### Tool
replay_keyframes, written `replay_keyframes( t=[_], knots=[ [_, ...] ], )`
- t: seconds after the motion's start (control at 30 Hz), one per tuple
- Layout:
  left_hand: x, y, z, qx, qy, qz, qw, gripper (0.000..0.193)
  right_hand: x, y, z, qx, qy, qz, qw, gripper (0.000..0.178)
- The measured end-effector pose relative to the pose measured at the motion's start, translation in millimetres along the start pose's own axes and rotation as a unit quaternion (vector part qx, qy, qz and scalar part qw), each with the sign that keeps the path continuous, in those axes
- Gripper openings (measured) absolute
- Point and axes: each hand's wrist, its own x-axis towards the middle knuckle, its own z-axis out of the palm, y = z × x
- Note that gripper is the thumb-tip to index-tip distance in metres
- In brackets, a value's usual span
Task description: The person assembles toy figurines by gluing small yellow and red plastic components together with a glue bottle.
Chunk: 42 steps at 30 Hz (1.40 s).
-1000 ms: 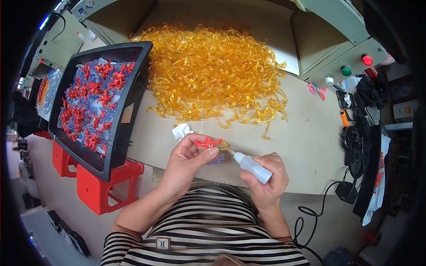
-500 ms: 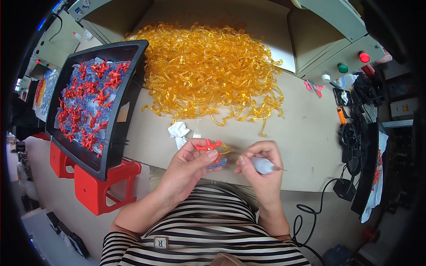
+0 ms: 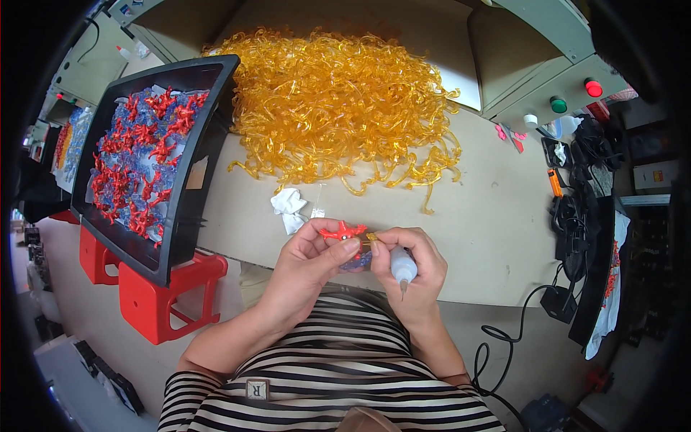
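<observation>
My left hand [image 3: 306, 263]: grip shut on a red toy piece [image 3: 342, 231]
My right hand [image 3: 414, 270]: grip wrapped around a small white bottle [image 3: 402, 265]

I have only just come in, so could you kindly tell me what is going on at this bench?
A person in a striped top works at the table. The left hand pinches a small red plastic figure, and the right hand grips a small white squeeze bottle, nozzle pointing down, while its fingertips meet the figure. A heap of orange plastic strands lies behind, a black tray of red pieces to the left, and a crumpled white tissue nearby.
</observation>
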Motion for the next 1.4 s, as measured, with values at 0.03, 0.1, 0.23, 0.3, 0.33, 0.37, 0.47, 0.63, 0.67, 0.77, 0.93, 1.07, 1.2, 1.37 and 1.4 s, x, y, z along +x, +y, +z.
replay_keyframes(
  t=[0.03, 0.1, 0.23, 0.3, 0.33, 0.37, 0.47, 0.63, 0.67, 0.77, 0.93, 1.07, 1.2, 1.37, 1.4],
  knots=[
    [0.6, 0.0, -0.6, -0.001, 0.001, 0.0, 1.0, 0.02, -0.5, 0.7, 1.0, 0.0, -0.002, 0.0, 1.0, 0.013],
    [2.0, -0.7, -1.9, 0.021, -0.003, 0.01, 1.0, 0.02, -1.2, 4.0, 2.9, -0.003, 0.008, -0.032, 0.999, 0.014],
    [2.3, -2.3, -2.9, 0.028, 0.002, 0.015, 0.999, 0.019, -2.2, 6.0, 5.4, 0.001, 0.012, -0.042, 0.999, 0.014],
    [3.5, -4.8, -6.1, 0.048, 0.004, 0.014, 0.999, 0.019, -2.2, 6.3, 5.9, -0.002, 0.022, -0.047, 0.999, 0.014],
    [3.8, -5.5, -6.7, 0.047, 0.005, 0.014, 0.999, 0.019, -2.3, 6.4, 6.0, -0.002, 0.021, -0.047, 0.999, 0.014],
    [4.2, -6.0, -7.1, 0.058, 0.005, 0.022, 0.998, 0.018, -2.5, 6.6, 6.0, -0.003, 0.02, -0.044, 0.999, 0.014],
    [4.3, -6.3, -7.4, 0.078, 0.006, 0.042, 0.996, 0.017, -3.6, 7.5, 5.5, 0.002, 0.016, -0.037, 0.999, 0.013],
    [3.8, -2.8, -8.4, 0.098, 0.008, 0.064, 0.993, 0.017, -4.4, 9.6, 5.4, 0.027, 0.004, -0.024, 0.999, 0.012],
    [3.7, -1.9, -8.4, 0.114, 0.003, 0.067, 0.991, 0.018, -4.6, 9.7, 5.1, 0.024, 0.0, -0.025, 0.999, 0.012],
    [3.9, -0.8, -10.7, 0.143, -0.004, 0.074, 0.987, 0.019, -10.3, 15.4, 6.0, 0.064, -0.018, 0.034, 0.997, 0.012],
    [5.3, 4.4, -16.4, 0.175, -0.022, 0.068, 0.982, 0.02, -5.1, 13.1, -1.9, 0.337, -0.059, 0.244, 0.908, 0.015],
    [5.5, 12.1, -19.0, 0.195, -0.055, 0.039, 0.979, 0.019, -2.3, 24.0, -9.5, 0.394, -0.178, 0.278, 0.858, 0.014],
    [10.8, 16.5, -20.8, 0.213, -0.072, 0.012, 0.974, 0.017, -3.5, 27.5, -7.1, 0.416, -0.18, 0.285, 0.845, 0.012],
    [8.6, 15.1, -21.7, 0.226, -0.068, 0.012, 0.972, 0.016, -3.6, 25.5, -8.4, 0.416, -0.187, 0.295, 0.84, 0.011],
    [8.8, 14.9, -22.4, 0.225, -0.067, 0.012, 0.972, 0.016, -3.2, 25.4, -8.1, 0.418, -0.187, 0.297, 0.838, 0.011]
  ],
)
